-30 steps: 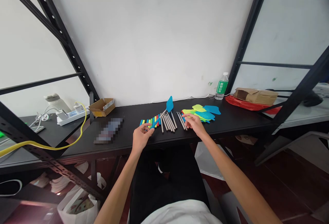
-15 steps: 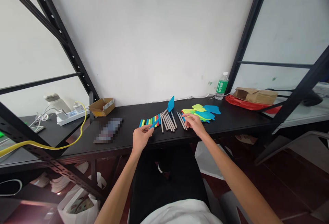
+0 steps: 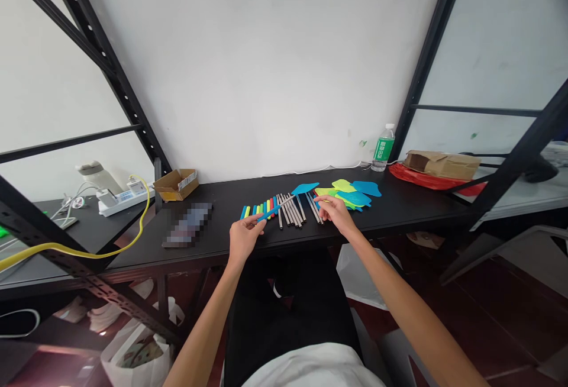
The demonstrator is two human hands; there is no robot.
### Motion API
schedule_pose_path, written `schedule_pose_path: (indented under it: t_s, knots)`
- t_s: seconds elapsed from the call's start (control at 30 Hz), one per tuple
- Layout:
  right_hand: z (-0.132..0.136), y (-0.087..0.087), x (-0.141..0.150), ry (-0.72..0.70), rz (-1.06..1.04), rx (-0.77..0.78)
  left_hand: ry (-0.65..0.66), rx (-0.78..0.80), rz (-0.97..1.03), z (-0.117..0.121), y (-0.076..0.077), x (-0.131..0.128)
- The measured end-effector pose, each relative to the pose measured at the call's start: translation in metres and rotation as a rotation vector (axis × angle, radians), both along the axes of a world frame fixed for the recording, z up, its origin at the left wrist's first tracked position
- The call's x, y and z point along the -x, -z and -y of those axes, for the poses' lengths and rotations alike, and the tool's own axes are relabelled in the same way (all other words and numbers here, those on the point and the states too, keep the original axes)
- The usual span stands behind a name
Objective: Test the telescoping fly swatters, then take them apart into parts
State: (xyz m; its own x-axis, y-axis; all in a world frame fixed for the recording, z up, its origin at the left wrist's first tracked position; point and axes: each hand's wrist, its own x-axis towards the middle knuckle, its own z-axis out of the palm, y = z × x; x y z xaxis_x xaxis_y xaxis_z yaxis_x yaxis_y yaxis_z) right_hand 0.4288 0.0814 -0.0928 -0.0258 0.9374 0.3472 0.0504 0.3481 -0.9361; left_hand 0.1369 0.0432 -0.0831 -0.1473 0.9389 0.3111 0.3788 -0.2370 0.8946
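Note:
My left hand is closed on the blue handle of what looks like a fly swatter. Its thin metal rod slants up to the right, ending in a flat blue head. My right hand hovers by the left edge of a pile of flat blue and yellow-green swatter heads; its fingers are curled together, and what they hold, if anything, is hidden. Between the hands lie several metal rods. Coloured handles in blue, yellow, green and red form a row behind my left hand.
A phone-like blurred item and an open cardboard box are on the black table at left. A water bottle stands at the back right, near a red bag with a brown carton. A yellow cable crosses the left side.
The blue swatter head has turned from pointing up to lying lower and pointing right, in line with the table. Both hands have stayed in nearly the same places.

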Motion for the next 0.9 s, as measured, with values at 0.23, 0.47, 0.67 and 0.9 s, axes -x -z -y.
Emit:
schedule_pose_path:
  t_s: [0.23, 0.47, 0.67, 0.9]
  knots:
    - [0.001, -0.001, 0.0, -0.001, 0.011, 0.0, 0.028, -0.006, 0.004, -0.005, 0.007, 0.004]
    - [0.003, -0.003, 0.0, 0.001, 0.03, -0.001, 0.028, -0.009, 0.035, -0.006, 0.008, 0.004]
    - [0.002, -0.003, 0.001, 0.009, 0.029, 0.007, 0.017, -0.025, 0.084, -0.008, 0.011, 0.004]
    - [0.004, -0.004, 0.001, 0.007, 0.03, 0.004, 0.006, -0.015, 0.088, -0.008, 0.011, 0.004]
